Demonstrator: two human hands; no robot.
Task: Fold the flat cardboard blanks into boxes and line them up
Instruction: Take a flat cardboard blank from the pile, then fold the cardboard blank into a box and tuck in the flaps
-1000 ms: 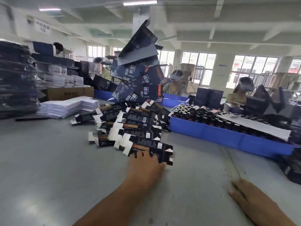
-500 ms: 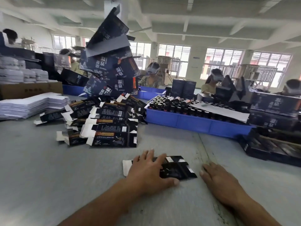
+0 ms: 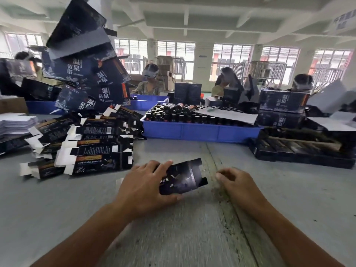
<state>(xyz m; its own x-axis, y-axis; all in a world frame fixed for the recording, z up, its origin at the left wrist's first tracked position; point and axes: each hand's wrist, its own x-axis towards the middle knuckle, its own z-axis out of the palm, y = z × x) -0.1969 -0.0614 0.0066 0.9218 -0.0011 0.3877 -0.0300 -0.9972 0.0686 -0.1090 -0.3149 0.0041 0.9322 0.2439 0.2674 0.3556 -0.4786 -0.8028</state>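
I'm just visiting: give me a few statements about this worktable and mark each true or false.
1. The left hand holds a dark blank. True.
2. The right hand grips the blank too. False: it is beside it, apart, holding nothing.
3. The pile of flat blanks lies left of the hands. True.
4. The blue tray holds folded paper. False: it holds rows of small bottles, partly under a white sheet.
5. The held blank is a finished box. False: it is bowed and only partly opened.
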